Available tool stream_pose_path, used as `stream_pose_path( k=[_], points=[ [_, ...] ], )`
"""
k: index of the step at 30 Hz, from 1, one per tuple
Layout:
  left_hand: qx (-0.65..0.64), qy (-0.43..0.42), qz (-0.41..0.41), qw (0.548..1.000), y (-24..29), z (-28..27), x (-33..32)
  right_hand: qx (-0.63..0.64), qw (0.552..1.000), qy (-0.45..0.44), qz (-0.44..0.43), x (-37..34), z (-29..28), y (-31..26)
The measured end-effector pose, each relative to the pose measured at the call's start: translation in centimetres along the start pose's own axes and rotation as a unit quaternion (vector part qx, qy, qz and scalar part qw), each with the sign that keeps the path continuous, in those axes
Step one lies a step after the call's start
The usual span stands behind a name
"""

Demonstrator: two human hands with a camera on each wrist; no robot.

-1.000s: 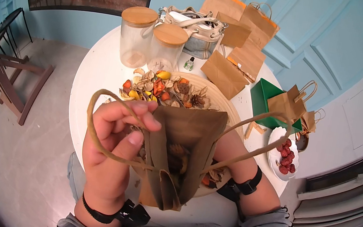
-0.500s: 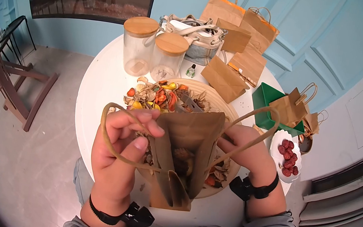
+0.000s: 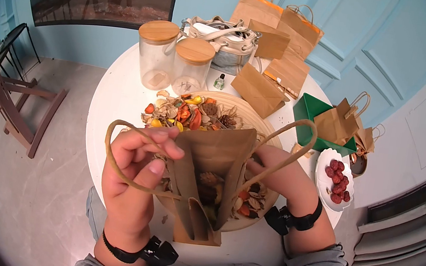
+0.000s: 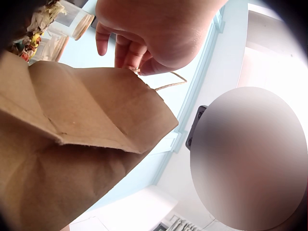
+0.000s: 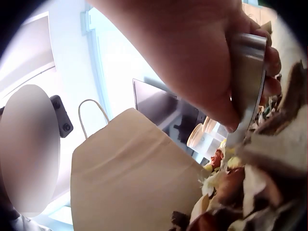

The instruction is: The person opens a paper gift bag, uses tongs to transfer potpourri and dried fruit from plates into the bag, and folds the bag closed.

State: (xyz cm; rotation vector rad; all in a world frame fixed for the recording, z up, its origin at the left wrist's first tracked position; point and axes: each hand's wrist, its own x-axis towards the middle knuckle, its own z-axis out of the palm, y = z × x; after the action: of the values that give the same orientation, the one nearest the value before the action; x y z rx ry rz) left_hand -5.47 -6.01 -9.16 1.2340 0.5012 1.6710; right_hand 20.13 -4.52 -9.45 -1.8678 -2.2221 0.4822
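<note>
A brown paper bag (image 3: pixel 216 150) stands open-mouthed at the table's front, with dried pieces inside it. The left hand (image 3: pixel 133 176) pinches the bag's left top edge beside the rope handle; the left wrist view shows its fingertips at the rim of the bag (image 4: pixel 91 106). Behind the bag's right side is the right hand (image 3: pixel 284 177), its fingers hidden in the head view. In the right wrist view that hand (image 5: pixel 202 57) grips a curved metal tool (image 5: pixel 248 72), whose lower end meets the dried petals (image 5: pixel 236 187). The round woven tray (image 3: pixel 254 118) holds dried flowers and a pinecone.
Two lidded glass jars (image 3: pixel 155 57), a small bottle (image 3: pixel 219 81) and a handbag (image 3: pixel 231 52) stand behind the tray. Paper bags (image 3: pixel 258 91) lie at the back right. A green box (image 3: pixel 306 110) and a white dish (image 3: pixel 323 178) of red dried fruit sit right.
The metal tool, seen over the petals half a second ago, is now hidden behind the bag in the head view. The right hand has shifted to the right of the bag; the left keeps its hold.
</note>
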Motion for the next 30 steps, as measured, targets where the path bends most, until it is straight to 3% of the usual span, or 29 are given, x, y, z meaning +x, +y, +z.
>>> stream_pose_path(
  k=[7, 18, 30],
  points=[
    [0.004, 0.000, 0.003, 1.000, 0.0, 0.0, 0.0, 0.003, 0.999, -0.023, 0.042, 0.0, 0.1, -1.1],
    [0.001, 0.004, -0.004, 1.000, 0.1, 0.0, 0.0, -0.068, 0.996, 0.051, -0.026, 0.1, 1.1, -0.9],
    [0.003, 0.002, -0.001, 1.000, 0.0, 0.0, 0.0, -0.096, 0.993, 0.067, -0.027, -0.1, 0.4, -0.7]
  ],
)
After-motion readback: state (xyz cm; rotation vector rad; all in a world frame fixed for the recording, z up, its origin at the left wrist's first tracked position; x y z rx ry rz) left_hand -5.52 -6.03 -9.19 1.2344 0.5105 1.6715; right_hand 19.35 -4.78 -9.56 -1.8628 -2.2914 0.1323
